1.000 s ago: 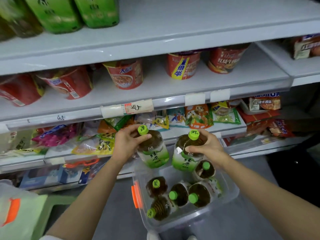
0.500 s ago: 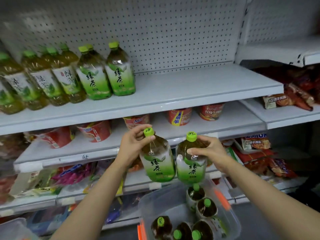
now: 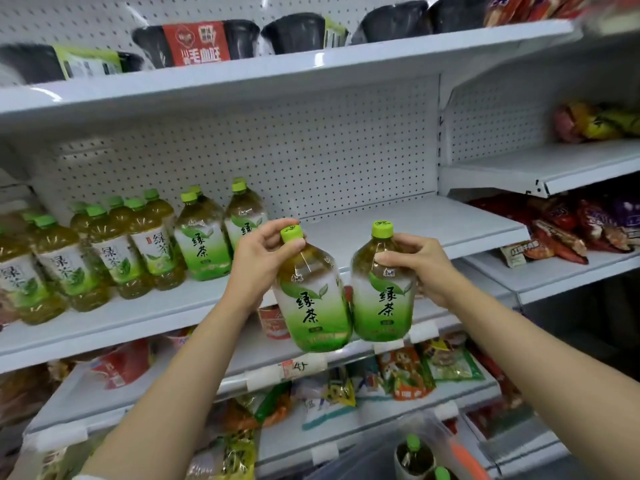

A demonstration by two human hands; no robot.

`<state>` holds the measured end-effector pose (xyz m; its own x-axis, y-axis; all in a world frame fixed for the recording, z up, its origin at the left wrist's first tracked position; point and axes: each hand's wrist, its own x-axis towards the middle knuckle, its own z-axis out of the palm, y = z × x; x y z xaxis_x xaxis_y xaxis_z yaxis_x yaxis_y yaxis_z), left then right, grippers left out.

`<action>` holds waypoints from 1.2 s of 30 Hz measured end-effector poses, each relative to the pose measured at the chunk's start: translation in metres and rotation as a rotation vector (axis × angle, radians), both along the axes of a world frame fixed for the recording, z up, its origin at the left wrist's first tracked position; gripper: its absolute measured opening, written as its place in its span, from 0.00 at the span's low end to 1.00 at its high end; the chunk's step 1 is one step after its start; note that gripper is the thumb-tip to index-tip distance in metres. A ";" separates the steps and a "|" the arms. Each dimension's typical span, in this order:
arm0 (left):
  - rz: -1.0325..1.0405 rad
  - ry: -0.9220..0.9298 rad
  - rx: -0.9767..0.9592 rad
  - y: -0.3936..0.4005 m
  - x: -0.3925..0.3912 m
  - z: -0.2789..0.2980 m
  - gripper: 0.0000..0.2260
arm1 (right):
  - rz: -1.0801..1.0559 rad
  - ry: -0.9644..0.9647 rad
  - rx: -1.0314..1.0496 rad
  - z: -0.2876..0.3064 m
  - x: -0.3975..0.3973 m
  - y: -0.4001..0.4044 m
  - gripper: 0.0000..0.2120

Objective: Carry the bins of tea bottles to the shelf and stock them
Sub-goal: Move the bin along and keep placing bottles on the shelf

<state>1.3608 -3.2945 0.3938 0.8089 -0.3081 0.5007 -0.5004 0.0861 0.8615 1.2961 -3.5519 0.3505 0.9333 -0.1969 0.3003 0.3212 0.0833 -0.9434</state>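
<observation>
My left hand [image 3: 258, 261] grips a green-capped tea bottle [image 3: 313, 306] by its neck, slightly tilted. My right hand [image 3: 420, 268] holds a second tea bottle [image 3: 382, 299] by its shoulder, upright. Both bottles hang side by side, touching, in front of the white shelf [image 3: 398, 223], whose right part is bare. Several matching tea bottles [image 3: 145, 244] stand in rows on the left part of that shelf. The clear bin [image 3: 446, 441] with an orange latch shows at the bottom edge, with more bottles [image 3: 414, 455] inside.
Black instant-food bowls [image 3: 294, 32] line the top shelf. Red noodle cups [image 3: 273, 320] sit on the shelf below the tea, snack packets [image 3: 405, 375] lower down. The neighbouring shelf unit on the right holds wrapped snacks [image 3: 561, 233].
Both hands have lifted their bottles up from over the bin to the height of the tea shelf. My view has tilted upward, so the bin has dropped to the frame's bottom edge.
</observation>
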 end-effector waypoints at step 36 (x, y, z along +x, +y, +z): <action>0.402 -0.026 0.103 -0.058 0.148 0.045 0.16 | 0.137 -0.001 -0.028 0.053 0.185 -0.039 0.33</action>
